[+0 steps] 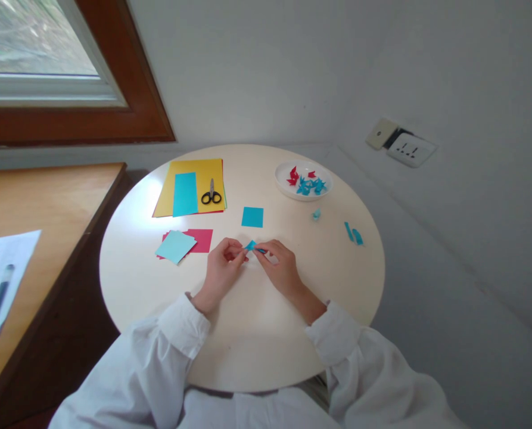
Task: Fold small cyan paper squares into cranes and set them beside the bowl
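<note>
Two pinches on the paper point(250, 245) — left hand point(221, 268), right hand point(281, 268) — my uneven pressure could skew the crease.

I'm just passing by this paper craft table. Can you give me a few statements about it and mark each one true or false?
1. The left hand and the right hand both pinch one small blue paper piece. True.
2. The scissors lie in the white dish. False: they lie on the yellow sheets.
3. The dish holds red and blue folded pieces. True.
4. The table is square. False: it is round.
5. A blue square lies flat on the table, apart from the hands. True.
</note>
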Available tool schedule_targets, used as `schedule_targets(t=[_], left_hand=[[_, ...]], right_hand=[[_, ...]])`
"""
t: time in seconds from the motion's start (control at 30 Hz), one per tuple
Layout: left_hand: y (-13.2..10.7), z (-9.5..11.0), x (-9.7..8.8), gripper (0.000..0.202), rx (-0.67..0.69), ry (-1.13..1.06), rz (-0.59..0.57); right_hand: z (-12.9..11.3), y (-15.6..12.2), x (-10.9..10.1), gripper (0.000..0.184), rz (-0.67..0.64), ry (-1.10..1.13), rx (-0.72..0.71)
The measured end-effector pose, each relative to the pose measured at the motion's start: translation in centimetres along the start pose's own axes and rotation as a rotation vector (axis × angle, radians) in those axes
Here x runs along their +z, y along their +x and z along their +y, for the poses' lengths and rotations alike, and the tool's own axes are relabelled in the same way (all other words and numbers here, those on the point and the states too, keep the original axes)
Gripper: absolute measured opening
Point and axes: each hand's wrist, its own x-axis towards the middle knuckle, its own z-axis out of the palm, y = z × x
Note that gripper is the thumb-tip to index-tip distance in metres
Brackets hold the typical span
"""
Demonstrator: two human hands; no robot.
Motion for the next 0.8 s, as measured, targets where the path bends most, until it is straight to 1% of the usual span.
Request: schedule_targets(t=[0.07, 0.17, 0.23, 0.3, 0.37, 0.47, 0.6, 0.73, 0.8], left_hand=[[0.09, -0.22, -0.16, 0.018, 0.084, 0.098, 0.008], [0.24, -0.66, -0.48, 0.022, 0.234, 0.257, 0.005], [0.31, -0.93, -0.64, 0.024, 0.3, 0.263, -0.037], [0.32, -1.05, -0.7, 0.021, 0.295, 0.206, -0.104], [0.27, -0.95, -0.67, 0.017, 0.242, 0.148, -0.155], [0.15, -0.59, -0.56, 0.013, 0.203, 0.122, -0.165], [0.13, -0.45, -0.52, 0.01, 0.267, 0.128, -0.143], [0.24, -0.76, -0.61, 0.007, 0.368, 0.147, -0.149], [0.28, -0.87, -0.68, 0.006, 0.391, 0.155, -0.15]], right_hand=[[0.07, -0.01, -0.07, 0.008, -0.002, 0.014, 0.033], [0.21, -0.1, -0.12, 0.01, -0.013, 0.074, 0.095], [0.36, -0.23, -0.07, 0.011, -0.036, 0.132, 0.137], [0.53, -0.36, 0.04, 0.013, -0.068, 0.195, 0.186], [0.67, -0.47, 0.18, 0.013, -0.096, 0.247, 0.241], [0.76, -0.52, 0.35, 0.013, -0.105, 0.31, 0.304], [0.67, -0.42, 0.41, 0.011, -0.074, 0.404, 0.342], [0.71, -0.35, 0.31, 0.007, -0.062, 0.433, 0.33], [0.8, -0.35, 0.26, 0.005, -0.058, 0.441, 0.326]])
